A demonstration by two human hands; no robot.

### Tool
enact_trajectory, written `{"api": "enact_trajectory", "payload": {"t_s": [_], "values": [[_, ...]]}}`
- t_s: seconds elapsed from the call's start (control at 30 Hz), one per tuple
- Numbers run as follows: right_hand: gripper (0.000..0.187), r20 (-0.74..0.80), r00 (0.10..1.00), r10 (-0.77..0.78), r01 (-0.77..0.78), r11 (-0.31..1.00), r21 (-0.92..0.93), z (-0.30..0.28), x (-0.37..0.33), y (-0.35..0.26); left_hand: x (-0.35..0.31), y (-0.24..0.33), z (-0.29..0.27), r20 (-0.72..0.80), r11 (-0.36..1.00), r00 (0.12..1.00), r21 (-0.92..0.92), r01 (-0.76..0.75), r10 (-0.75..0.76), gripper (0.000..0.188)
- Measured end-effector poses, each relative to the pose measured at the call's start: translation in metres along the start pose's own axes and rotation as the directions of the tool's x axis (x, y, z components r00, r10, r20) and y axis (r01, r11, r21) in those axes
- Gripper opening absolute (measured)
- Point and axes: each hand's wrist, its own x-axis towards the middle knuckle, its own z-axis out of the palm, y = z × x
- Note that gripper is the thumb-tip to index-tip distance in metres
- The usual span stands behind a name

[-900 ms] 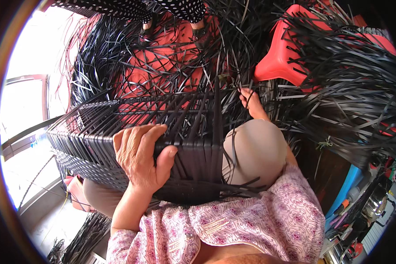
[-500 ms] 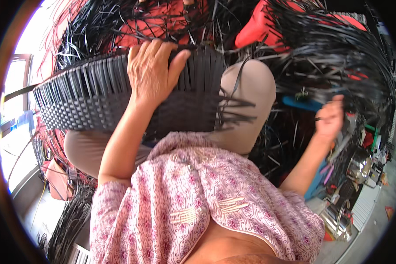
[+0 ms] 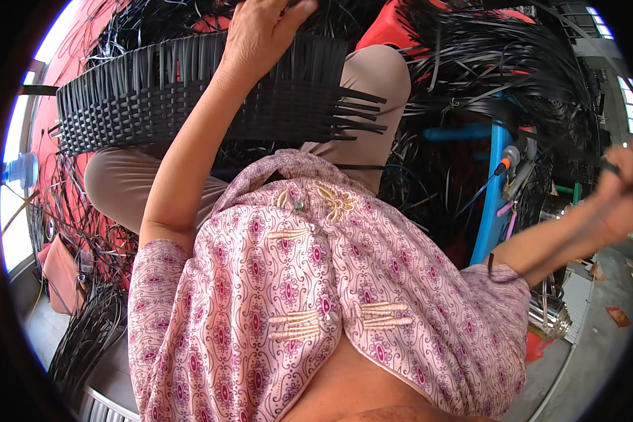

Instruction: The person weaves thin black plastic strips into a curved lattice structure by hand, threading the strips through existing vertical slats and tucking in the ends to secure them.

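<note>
A black woven panel of flat plastic strips (image 3: 190, 105) lies across my lap, its loose strip ends sticking out at the right. My left hand (image 3: 257, 35) is over its upper edge, thumb spread to the right; the fingertips are cut off by the top of the picture. Far out to the right, my right hand (image 3: 620, 190) is raised with its fingers closed, smeared by motion. From it a thin black strip (image 3: 541, 235) trails back above my forearm.
Bundles of loose black strips (image 3: 499, 63) fill the upper right, by a red plastic container (image 3: 387, 28). Beside my right arm stand a blue plastic frame (image 3: 491, 204), an orange-and-grey tool (image 3: 506, 160) and a shiny metal vessel (image 3: 550, 316). A pinkish bag (image 3: 63, 274) is at left.
My right hand has swung outward to the right, drawing a black strip. The view has shifted, so the panel and my left hand appear higher in the picture.
</note>
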Motion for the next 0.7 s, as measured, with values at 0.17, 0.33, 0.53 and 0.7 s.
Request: {"api": "enact_trajectory", "payload": {"t_s": [0.17, 0.33, 0.53, 0.7], "values": [[0.020, 0.043, 0.968, 0.248, -0.248, 0.969, -0.016, 0.020, -0.033, 0.092, 0.022, 0.091, -0.032, 0.100, 0.657, 0.993, -0.753, 0.038, 0.056, 0.042], [0.026, 0.086, 0.987, 0.138, -0.114, 0.964, -0.240, 0.040, -0.038, 0.125, -0.009, 0.141, -0.038, 0.619, 0.271, 0.765, -0.778, 0.566, 0.179, 0.035], [0.015, -0.159, 0.973, -0.166, 0.082, 0.897, -0.435, -0.010, -0.032, 0.117, -0.042, 0.076, -0.066, 0.468, 0.585, 0.854, -0.636, 0.504, -0.228, 0.028], [0.021, -0.433, 0.890, -0.142, -0.160, 0.792, -0.589, -0.039, -0.070, 0.132, -0.057, 0.049, -0.083, 0.546, 0.871, 0.804, -0.250, 0.424, -0.235, 0.027]]}}
